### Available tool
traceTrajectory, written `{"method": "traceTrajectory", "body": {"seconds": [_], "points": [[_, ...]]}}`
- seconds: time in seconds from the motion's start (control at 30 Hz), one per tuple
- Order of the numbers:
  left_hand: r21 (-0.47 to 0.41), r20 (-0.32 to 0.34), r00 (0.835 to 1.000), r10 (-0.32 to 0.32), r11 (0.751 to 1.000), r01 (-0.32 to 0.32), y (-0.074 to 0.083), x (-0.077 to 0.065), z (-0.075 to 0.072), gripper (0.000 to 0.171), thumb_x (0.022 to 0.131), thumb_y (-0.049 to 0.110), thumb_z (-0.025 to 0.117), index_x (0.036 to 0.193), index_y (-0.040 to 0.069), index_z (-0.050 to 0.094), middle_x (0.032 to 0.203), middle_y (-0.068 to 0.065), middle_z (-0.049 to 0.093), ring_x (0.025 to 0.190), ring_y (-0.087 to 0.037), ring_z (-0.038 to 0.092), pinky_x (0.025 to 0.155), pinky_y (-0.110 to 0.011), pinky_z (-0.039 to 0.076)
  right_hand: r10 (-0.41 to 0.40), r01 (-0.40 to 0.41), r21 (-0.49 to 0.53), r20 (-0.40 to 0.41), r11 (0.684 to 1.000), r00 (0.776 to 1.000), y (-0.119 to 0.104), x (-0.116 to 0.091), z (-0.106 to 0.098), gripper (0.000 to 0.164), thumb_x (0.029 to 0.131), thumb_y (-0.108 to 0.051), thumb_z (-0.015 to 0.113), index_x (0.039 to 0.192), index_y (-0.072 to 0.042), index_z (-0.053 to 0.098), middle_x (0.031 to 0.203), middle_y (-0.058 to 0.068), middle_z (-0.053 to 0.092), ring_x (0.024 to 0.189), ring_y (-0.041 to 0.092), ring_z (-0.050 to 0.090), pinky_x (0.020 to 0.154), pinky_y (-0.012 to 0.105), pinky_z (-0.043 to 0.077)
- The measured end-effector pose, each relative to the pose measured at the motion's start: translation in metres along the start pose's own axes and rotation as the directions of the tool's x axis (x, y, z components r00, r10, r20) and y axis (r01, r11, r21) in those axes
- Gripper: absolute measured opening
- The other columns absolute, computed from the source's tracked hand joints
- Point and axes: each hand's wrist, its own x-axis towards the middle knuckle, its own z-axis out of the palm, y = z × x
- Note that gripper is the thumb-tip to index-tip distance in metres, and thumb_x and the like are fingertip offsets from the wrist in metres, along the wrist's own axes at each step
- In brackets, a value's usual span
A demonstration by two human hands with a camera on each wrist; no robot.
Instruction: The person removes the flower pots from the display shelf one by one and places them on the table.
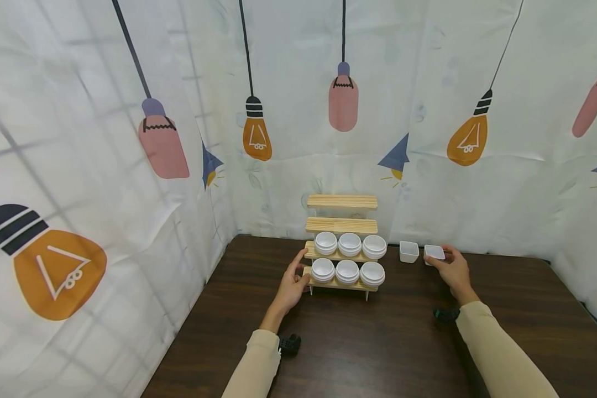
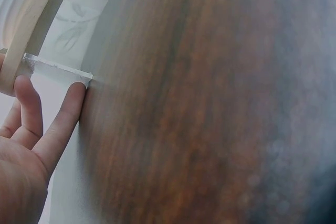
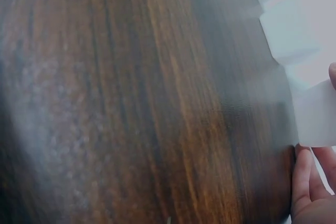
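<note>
A stepped display stand (image 1: pixel 341 225) has pale slatted wooden shelves on clear supports. White round bowls (image 1: pixel 347 271) sit in rows of three on its two lower shelves, seemingly stacked. My left hand (image 1: pixel 291 284) grips the stand's left end at those lower shelves. In the left wrist view, its fingers (image 2: pixel 60 121) lie around a shelf end and along the clear support (image 2: pixel 60 67). To the right, my right hand (image 1: pixel 455 272) holds a small white square bowl (image 1: pixel 434 252) between thumb and fingers. Another white square bowl (image 1: pixel 409 251) stands just left of it.
The dark wooden table (image 1: pixel 373 342) stretches out below both hands. A white curtain (image 1: pixel 288 182) printed with lamps hangs close behind the stand and along the left side. The stand's upper two shelves (image 1: pixel 342 201) carry nothing.
</note>
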Motion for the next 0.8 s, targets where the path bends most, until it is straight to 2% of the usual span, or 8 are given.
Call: {"method": "traceTrajectory", "body": {"seconds": [0.13,0.4,0.57,0.8], "points": [[0.006,0.003,1.0,-0.006,1.0,0.006,-0.002,0.002,0.0,0.069,0.101,-0.004,0.052,0.161,0.024,0.033,0.136,-0.031,0.041,0.064,-0.011,0.043,0.083,-0.061,0.058,-0.001,0.001,0.001,0.002,1.0,1.0,-0.001,0.0,0.0,0.079,0.095,-0.04,0.072,0.156,-0.004,0.036,0.146,0.028,0.047,0.119,0.035,0.05,0.079,0.029,0.043],[0.034,-0.017,1.0,0.026,0.999,-0.025,-0.03,0.013,0.0,0.069,0.101,-0.004,0.051,0.162,0.022,0.03,0.133,-0.028,0.043,0.064,-0.01,0.043,0.075,-0.053,0.061,-0.007,0.007,-0.017,0.02,1.0,1.0,-0.001,0.0,0.001,0.078,0.095,-0.037,0.073,0.155,-0.003,0.037,0.145,0.029,0.048,0.121,0.038,0.051,0.079,0.029,0.044],[0.032,-0.03,0.999,0.015,0.999,-0.014,-0.032,0.014,0.0,0.07,0.102,-0.002,0.053,0.16,0.033,0.034,0.132,-0.022,0.045,0.064,-0.01,0.043,0.072,-0.042,0.062,-0.02,0.02,-0.02,0.023,1.0,1.0,0.0,0.002,0.001,0.077,0.095,-0.036,0.073,0.155,-0.002,0.037,0.145,0.03,0.048,0.123,0.039,0.051,0.078,0.026,0.043],[0.028,-0.033,0.999,0.018,0.999,-0.017,-0.034,0.015,0.0,0.071,0.101,-0.004,0.053,0.159,0.031,0.035,0.129,-0.021,0.045,0.065,-0.01,0.043,0.07,-0.042,0.061,-0.016,0.017,-0.032,0.04,0.999,0.999,0.0,0.004,0.001,0.078,0.096,-0.037,0.071,0.156,-0.001,0.035,0.146,0.031,0.047,0.126,0.041,0.05,0.08,0.029,0.045]]}}
